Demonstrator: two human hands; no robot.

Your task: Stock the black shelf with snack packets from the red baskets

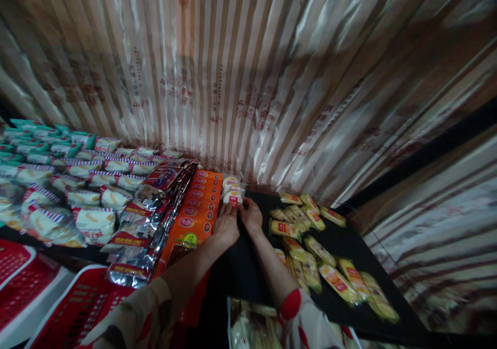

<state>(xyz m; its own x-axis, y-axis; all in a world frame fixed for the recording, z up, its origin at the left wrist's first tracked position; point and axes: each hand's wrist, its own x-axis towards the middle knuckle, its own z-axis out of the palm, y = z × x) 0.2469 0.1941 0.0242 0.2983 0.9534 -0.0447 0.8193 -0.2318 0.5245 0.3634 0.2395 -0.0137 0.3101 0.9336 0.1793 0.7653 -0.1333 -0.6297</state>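
A clear-wrapped pack of round white buns or cakes with a red label stands at the far edge of the black table, against the striped curtain. My left hand reaches to its near end, fingers closed against the wrapper. On its right side, the curled fingers of my right hand press in; their tips are partly hidden. Just left of the pack lies a row of overlapping orange packets with round logos.
Dark red and silver packets and white bread-like bags fill the left side. Yellow wrapped snacks lie scattered on the right. Red baskets stand front left. A clear pack of pale items lies near my right forearm. A striped curtain hangs behind.
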